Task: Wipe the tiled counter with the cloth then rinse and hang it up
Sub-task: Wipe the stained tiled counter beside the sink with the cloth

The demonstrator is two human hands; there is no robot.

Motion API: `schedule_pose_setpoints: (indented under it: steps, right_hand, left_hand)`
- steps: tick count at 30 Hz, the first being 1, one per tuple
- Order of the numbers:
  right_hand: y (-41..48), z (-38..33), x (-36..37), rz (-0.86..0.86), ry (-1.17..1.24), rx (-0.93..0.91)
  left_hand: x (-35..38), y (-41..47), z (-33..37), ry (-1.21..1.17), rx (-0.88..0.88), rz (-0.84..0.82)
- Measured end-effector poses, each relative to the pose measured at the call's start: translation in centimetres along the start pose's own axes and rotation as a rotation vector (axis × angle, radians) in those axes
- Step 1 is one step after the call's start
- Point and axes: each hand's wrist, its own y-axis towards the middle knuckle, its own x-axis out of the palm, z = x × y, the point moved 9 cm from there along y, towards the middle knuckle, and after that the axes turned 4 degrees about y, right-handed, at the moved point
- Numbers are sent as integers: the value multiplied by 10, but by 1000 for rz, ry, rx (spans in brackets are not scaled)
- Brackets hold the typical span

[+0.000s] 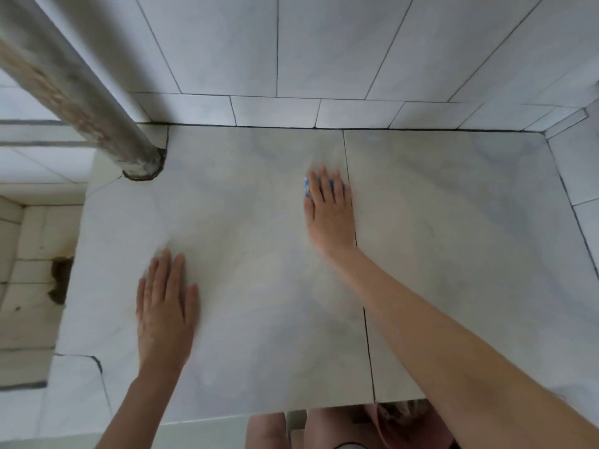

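Observation:
The tiled counter point(259, 319) is pale grey-white with dark grout lines. My right hand point(330, 209) lies flat with straight fingers near the counter's middle, pressing a blue-and-white cloth point(307, 187) against the tile; only a small strip of the cloth shows between and beside the fingers. The hand is blurred. My left hand point(165, 306) rests flat on the counter near its left front, fingers straight and holding nothing.
A thick grey pipe point(97, 102) rises from the counter's back left corner. Tiled walls point(324, 53) close the back and right sides. A lower tiled recess point(29, 254) with a dark hole lies beyond the left edge. My legs point(291, 429) show below the front edge.

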Motion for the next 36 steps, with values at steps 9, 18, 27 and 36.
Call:
schedule_pose_setpoints:
  steps: [9, 18, 27, 36]
  right_hand:
    - [-152, -156, 42, -63, 88, -674]
    - [-109, -67, 23, -59, -55, -654]
    - [-75, -143, 34, 48, 48, -389]
    - [-224, -202, 52, -191, 30, -1018]
  left_hand:
    - [-7, -21, -35, 22, -63, 19]
    - [-12, -36, -47, -5, -77, -20]
    - [-20, -56, -80, -11, -137, -21]
    - [-29, -64, -118, -41, -254, 16]
